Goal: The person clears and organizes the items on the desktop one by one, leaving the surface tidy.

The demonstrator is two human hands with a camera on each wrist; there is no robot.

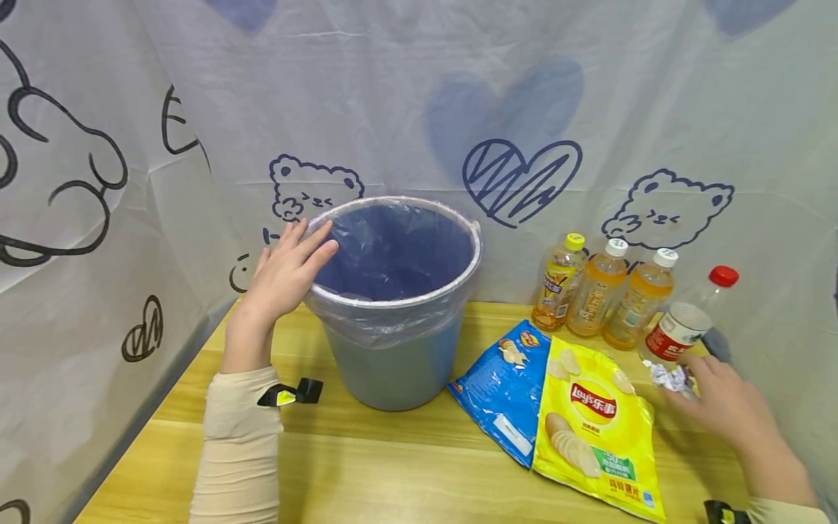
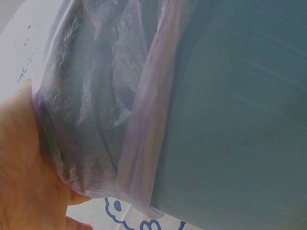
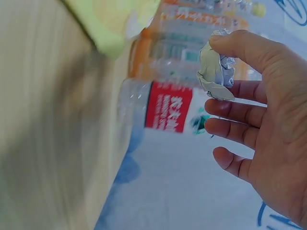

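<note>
A grey trash can point(image 1: 393, 371) lined with a clear plastic bag point(image 1: 386, 324) stands on the wooden table. My left hand point(image 1: 288, 269) rests against the left side of its rim with the fingers extended; the left wrist view shows the palm alongside the bag's folded edge point(image 2: 148, 110). At the right, my right hand point(image 1: 727, 400) pinches a crumpled ball of white paper point(image 3: 216, 69) between thumb and fingers, the other fingers loosely bent. Just behind it is a clear bottle with a red cap point(image 1: 681, 320).
A yellow Lay's chip bag point(image 1: 596, 422) overlaps a blue chip bag point(image 1: 504, 386) right of the can. Behind them stand two orange-drink bottles point(image 1: 596, 295) with white caps and a yellow-capped bottle point(image 1: 556, 287). A patterned cloth point(image 1: 393, 94) hangs around the table.
</note>
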